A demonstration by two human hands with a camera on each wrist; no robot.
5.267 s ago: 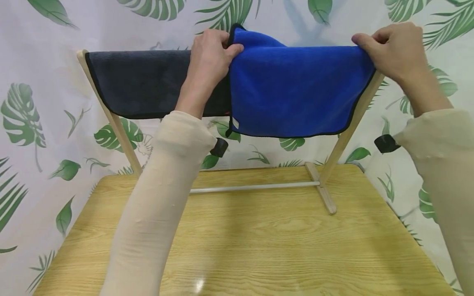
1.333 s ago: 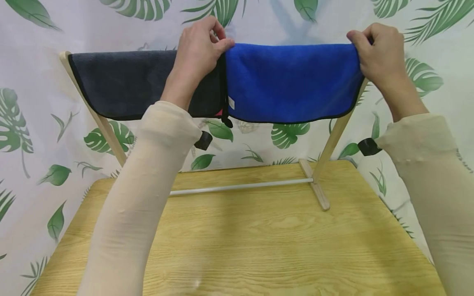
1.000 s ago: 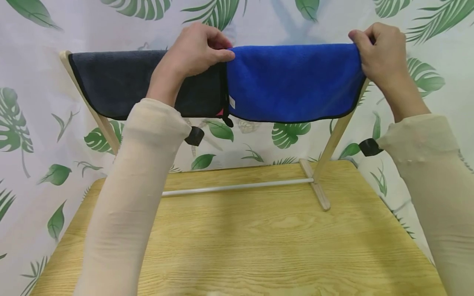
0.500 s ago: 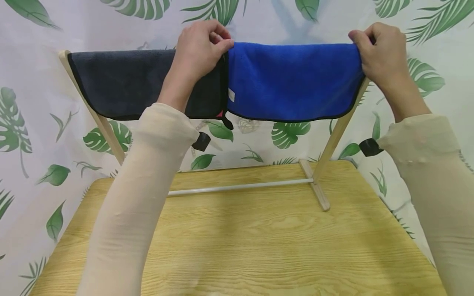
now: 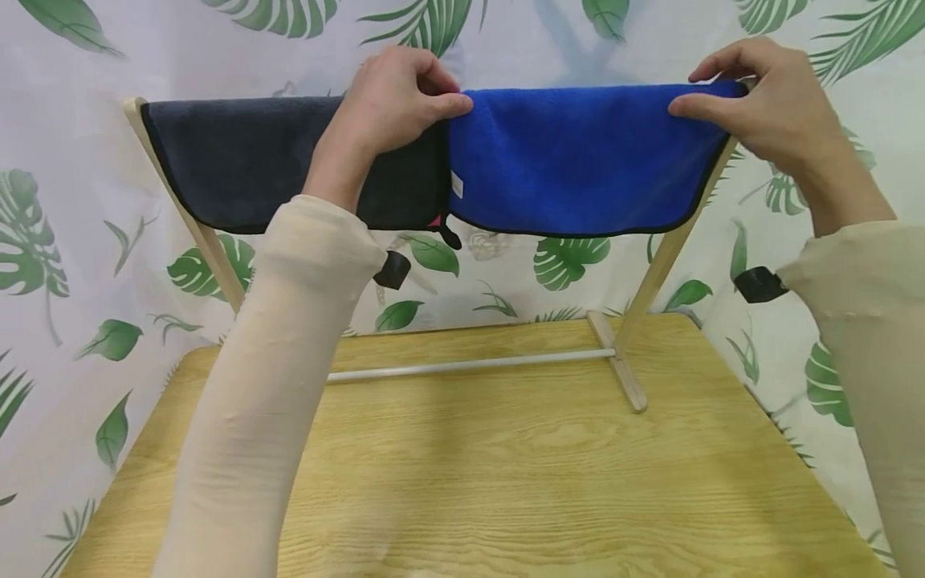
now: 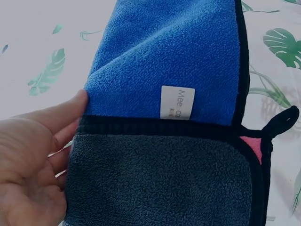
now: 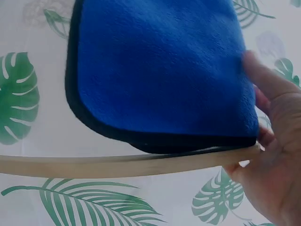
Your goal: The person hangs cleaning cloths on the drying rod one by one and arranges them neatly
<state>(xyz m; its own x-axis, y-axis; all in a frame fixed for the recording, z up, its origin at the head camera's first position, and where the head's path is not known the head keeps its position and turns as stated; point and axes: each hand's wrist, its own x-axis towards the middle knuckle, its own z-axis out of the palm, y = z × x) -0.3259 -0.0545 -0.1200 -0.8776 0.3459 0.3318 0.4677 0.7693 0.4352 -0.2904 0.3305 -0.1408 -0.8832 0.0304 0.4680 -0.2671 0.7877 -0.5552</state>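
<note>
A blue towel (image 5: 578, 160) with black trim hangs folded over the top of a wooden rack (image 5: 654, 265). Beside it on the left hangs a dark grey towel (image 5: 238, 160). My left hand (image 5: 390, 96) pinches the blue towel's upper left corner, where the two towels meet; the left wrist view shows the thumb (image 6: 80, 101) on the fold. At the upper right corner, my right hand (image 5: 784, 104) holds the blue towel around its fold, thumb in front and fingers behind. A white label (image 6: 177, 102) shows near the blue towel's left edge. The top bar is hidden under the towels.
The rack stands on a wood-grain table (image 5: 542, 466), with a white lower rod (image 5: 470, 366) and a wooden foot (image 5: 617, 361) at right. Behind is a leaf-patterned cloth (image 5: 499, 281). A black loop (image 6: 282, 120) and a pink corner (image 6: 253, 147) hang between the towels.
The blue towel, earlier bunched up at its left corner, now lies flatter along the bar. My right hand has shifted right and spread its thumb and fingers over the corner. My left hand has lowered slightly.
</note>
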